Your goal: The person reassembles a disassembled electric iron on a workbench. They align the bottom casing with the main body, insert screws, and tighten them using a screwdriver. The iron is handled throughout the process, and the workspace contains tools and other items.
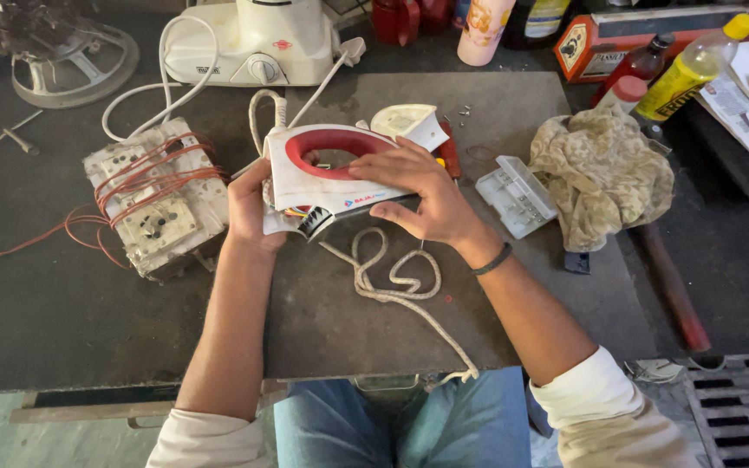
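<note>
Switchboard [156,201] left of iron [335,178], cloth [602,173] right, cord [396,282] before

White iron [331,178] with red handle; beige mottled cloth [602,173]

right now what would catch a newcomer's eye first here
A white clothes iron with a red handle sits mid-table, gripped at its rear by the left hand and across its side by the right hand. To its left lies a white switchboard wound with red wire.

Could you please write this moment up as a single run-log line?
left hand: grips rear of clothes iron | right hand: on its side, by red handle | cord: looped on workbench | cloth: at right
</note>
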